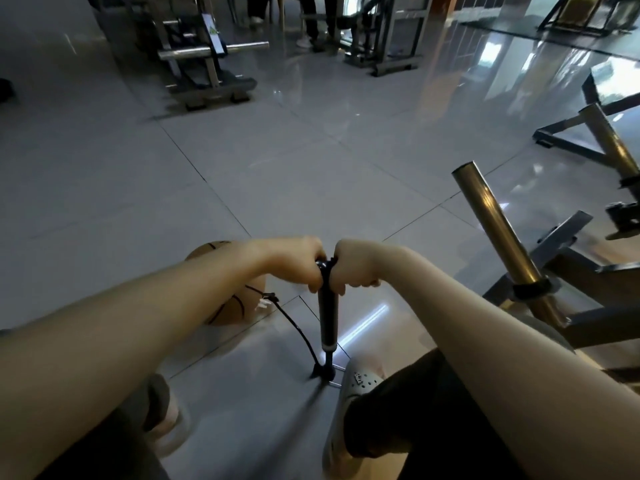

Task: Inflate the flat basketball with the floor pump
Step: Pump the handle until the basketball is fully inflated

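Tiled floor [277,168] bears pump [328,317] between basketball [228,311] and rack [498,233].

Left hand [294,265] and right hand [353,268]: bare, like both forearms [138,323]. Legs: dark trousers [426,417]. Right foot: pale perforated clog [349,396] bearing a small charm [357,377]. Left foot: pale shoe [166,420], grey upper.
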A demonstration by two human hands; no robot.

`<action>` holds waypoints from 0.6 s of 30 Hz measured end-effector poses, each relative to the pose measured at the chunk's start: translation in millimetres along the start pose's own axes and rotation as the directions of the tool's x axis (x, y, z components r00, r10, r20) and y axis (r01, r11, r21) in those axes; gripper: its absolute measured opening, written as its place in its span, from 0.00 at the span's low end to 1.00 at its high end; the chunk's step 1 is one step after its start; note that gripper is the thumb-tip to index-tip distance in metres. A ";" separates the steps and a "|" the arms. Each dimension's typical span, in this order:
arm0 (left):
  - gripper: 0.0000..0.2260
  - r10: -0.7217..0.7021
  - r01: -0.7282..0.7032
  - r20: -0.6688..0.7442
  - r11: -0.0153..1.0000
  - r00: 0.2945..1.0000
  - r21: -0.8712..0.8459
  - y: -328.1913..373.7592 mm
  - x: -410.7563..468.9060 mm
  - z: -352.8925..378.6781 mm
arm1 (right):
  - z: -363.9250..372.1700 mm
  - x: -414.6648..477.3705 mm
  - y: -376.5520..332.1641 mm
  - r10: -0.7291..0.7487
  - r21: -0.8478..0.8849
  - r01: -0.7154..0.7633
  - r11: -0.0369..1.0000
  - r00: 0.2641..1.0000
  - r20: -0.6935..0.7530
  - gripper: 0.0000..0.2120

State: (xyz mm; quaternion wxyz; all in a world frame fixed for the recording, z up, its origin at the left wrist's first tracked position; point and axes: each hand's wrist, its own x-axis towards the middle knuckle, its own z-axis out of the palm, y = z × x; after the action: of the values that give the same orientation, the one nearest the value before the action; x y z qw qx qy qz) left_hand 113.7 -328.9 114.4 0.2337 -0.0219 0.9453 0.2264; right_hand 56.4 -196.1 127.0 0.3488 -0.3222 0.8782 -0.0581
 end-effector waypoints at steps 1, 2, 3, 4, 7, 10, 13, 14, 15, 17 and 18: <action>0.04 -0.007 0.007 0.010 1.000 1.000 0.000 -5.4 7.7 12.1 | 6.4 5.6 2.0 0.021 -0.020 -0.020 1.000 0.999 0.037 0.04; 0.03 -0.015 0.015 0.002 1.000 1.000 0.007 -13.3 18.3 25.9 | 14.1 14.8 4.7 0.045 -0.054 -0.041 0.998 0.996 0.072 0.04; 0.03 -0.020 0.021 -0.022 1.000 1.000 0.021 -20.5 27.9 42.1 | 24.1 24.6 8.9 0.069 -0.093 -0.060 0.994 0.993 0.098 0.06; 0.04 -0.020 0.022 -0.056 0.999 0.998 0.036 -27.6 37.7 57.0 | 33.4 35.1 13.8 0.087 -0.124 -0.072 0.990 0.990 0.114 0.08; 0.07 -0.004 0.010 -0.080 0.997 0.997 0.077 -36.0 50.7 101.4 | 71.5 56.7 33.4 0.092 -0.206 -0.061 0.977 0.985 0.145 0.10; 0.05 -0.003 0.007 -0.047 0.996 0.999 0.092 -38.2 54.5 136.1 | 106.2 69.2 47.1 0.110 -0.314 -0.062 0.948 0.985 0.136 0.11; 0.06 -0.023 0.030 -0.078 0.995 0.997 0.094 -41.1 50.5 148.7 | 117.9 62.0 42.1 0.117 -0.346 -0.087 0.934 0.991 0.067 0.08; 0.07 -0.032 0.040 -0.082 0.994 0.996 0.100 -41.9 45.7 150.1 | 119.5 58.2 39.1 0.111 -0.356 -0.084 0.931 0.992 0.054 0.07; 0.07 -0.038 0.047 -0.086 0.994 0.996 0.102 -41.8 37.9 151.4 | 122.5 54.3 36.7 0.090 -0.361 -0.068 0.930 0.995 0.044 0.06; 0.08 -0.047 0.055 -0.081 0.994 0.996 0.098 -40.7 21.3 157.7 | 135.0 45.9 33.0 0.055 -0.356 -0.029 0.934 0.997 0.061 0.09; 0.08 -0.056 0.063 -0.075 0.994 0.996 0.094 -40.9 11.5 162.3 | 143.3 41.0 29.8 0.045 -0.346 -0.015 0.938 0.996 0.079 0.12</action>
State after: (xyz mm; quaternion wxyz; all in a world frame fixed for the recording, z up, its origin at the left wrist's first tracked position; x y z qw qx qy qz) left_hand 179.5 -293.6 -35.9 0.2068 -0.0470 0.9619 0.1725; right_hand 111.4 -179.9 -13.9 0.3249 -0.3670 0.8638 0.1161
